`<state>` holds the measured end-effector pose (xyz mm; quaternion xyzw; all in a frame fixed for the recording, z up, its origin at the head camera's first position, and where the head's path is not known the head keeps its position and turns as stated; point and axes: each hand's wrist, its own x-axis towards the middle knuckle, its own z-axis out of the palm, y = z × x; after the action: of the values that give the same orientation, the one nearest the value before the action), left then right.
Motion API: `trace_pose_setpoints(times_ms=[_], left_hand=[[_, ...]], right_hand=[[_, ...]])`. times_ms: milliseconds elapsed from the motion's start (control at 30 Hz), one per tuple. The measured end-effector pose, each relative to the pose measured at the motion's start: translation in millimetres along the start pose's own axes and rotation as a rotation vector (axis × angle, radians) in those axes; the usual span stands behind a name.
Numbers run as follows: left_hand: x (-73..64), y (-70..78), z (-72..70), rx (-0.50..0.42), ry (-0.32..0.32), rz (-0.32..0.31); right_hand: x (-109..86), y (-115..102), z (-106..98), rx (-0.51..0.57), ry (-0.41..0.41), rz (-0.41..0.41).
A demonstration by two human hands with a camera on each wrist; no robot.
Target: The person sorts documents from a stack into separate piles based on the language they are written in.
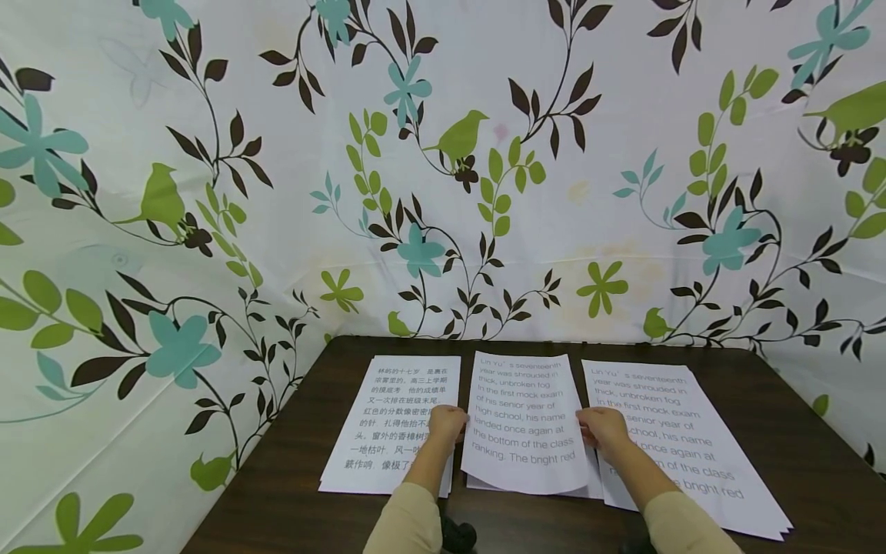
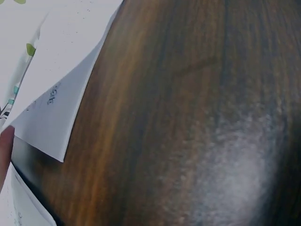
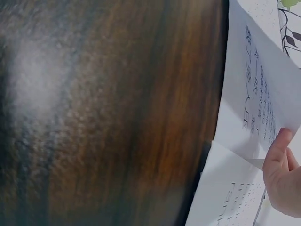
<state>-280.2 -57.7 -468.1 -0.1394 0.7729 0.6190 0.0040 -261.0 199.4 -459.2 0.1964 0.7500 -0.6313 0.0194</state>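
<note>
A sheet of paper (image 1: 522, 419) with large English print is held at its two side edges, its lower part curving up off another sheet (image 1: 594, 483) beneath. My left hand (image 1: 448, 423) pinches the left edge; only a finger (image 2: 5, 148) of it shows in the left wrist view. At the right edge, my right hand (image 1: 604, 431) pinches the sheet between thumb and fingers, also seen in the right wrist view. In that view, the underlying sheet (image 3: 235, 103) carries rows of dark characters.
To the left lies a stack of sheets (image 1: 394, 431) with Chinese print. On the right is a slightly fanned stack (image 1: 692, 446) with English print, partly behind my right forearm. All lie on a dark wooden table (image 1: 277, 492), before a patterned cloth backdrop (image 1: 443, 192).
</note>
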Motion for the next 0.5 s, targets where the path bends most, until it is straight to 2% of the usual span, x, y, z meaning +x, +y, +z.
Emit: trace_pose_setpoints(times_ms=[300, 500], left_hand=[[-1.2, -6.9, 3.0, 0.148, -0.021, 0.019], [-4.9, -7.8, 6.1, 0.156, 0.009, 0.057]], right_hand=[[-4.2, 5.8, -2.1, -0.092, -0.014, -0.016], [-6.3, 7.8, -6.5, -0.215, 0.014, -0.021]])
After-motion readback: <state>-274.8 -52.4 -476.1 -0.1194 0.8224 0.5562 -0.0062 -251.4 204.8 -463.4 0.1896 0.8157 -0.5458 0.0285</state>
